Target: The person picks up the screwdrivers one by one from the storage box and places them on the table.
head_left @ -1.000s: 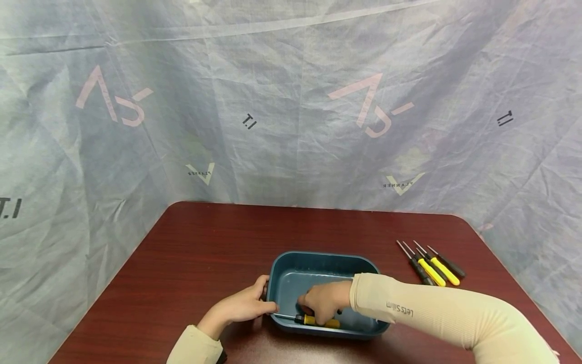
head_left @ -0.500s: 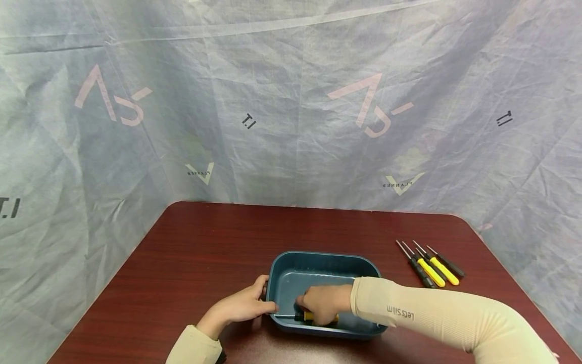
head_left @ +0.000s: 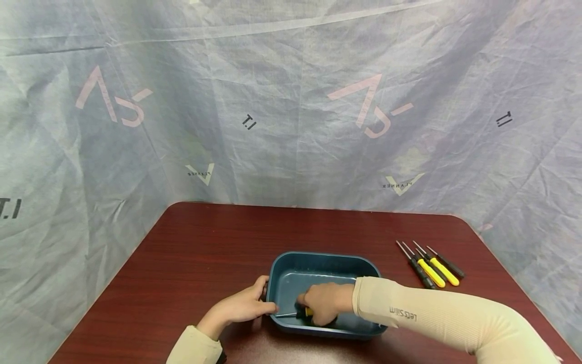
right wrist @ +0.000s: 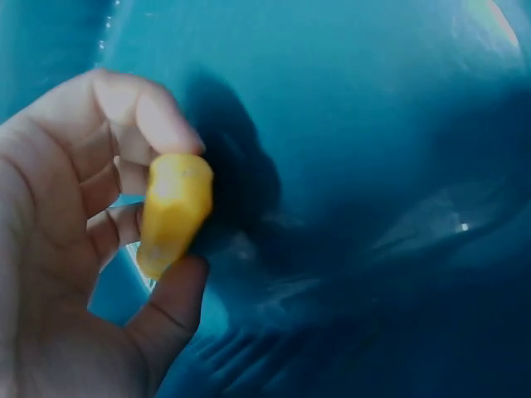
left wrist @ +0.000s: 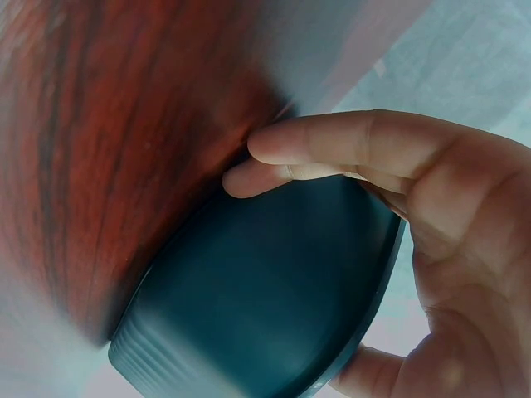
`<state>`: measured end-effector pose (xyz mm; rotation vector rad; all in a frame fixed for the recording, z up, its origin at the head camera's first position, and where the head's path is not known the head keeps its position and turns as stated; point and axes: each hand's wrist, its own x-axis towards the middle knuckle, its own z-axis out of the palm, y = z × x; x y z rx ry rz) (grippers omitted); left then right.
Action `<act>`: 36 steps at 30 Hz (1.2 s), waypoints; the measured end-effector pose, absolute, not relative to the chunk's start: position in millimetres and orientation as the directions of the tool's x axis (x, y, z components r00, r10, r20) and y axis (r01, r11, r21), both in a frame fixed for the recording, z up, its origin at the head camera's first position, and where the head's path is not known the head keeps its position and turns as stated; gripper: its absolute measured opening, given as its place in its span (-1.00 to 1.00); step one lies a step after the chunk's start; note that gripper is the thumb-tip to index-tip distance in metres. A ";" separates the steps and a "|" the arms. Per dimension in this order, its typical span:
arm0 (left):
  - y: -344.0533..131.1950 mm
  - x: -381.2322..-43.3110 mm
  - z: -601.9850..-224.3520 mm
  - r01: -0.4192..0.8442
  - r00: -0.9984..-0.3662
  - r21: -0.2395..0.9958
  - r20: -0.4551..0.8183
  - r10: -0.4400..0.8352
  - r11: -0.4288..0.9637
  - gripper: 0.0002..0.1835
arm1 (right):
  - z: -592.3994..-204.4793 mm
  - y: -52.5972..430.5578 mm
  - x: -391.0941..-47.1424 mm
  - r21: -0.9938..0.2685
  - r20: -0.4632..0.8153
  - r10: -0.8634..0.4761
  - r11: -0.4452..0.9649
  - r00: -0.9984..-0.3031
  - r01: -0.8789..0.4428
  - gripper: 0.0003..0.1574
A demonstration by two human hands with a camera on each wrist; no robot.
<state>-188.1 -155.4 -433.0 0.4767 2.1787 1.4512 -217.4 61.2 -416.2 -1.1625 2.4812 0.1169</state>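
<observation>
A dark blue plastic bin (head_left: 334,256) stands at the near middle of the table. My left hand (head_left: 245,305) grips its left end, thumb over the rim and fingers along the outside wall; the left wrist view shows the fingers (left wrist: 348,143) against that wall. Inside the bin, my right hand (head_left: 324,303) pinches a screwdriver by its yellow handle (right wrist: 176,211) between thumb and fingers. The metal shaft (head_left: 286,315) of this screwdriver points left, close to the near left corner. In the head view the hand covers most of the handle.
Several screwdrivers (head_left: 429,268) with black or yellow handles lie side by side on the dark red table (head_left: 204,242), right of the bin. A grey printed cloth (head_left: 291,101) hangs behind the table and along its sides. The right sleeve (head_left: 427,311) crosses the bin's right rim.
My right hand has closed round the yellow handle, which showed more fully before. The shaft has tilted slightly, its handle end rising in view. My left hand and the bin stay in place.
</observation>
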 end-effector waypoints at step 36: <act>-155.9 -189.5 -435.1 0.041 -0.822 0.936 -0.167 0.544 0.349 -0.31 | -406.8 71.1 -223.8 0.214 -0.188 -0.727 0.626 -0.660 -0.750 -0.74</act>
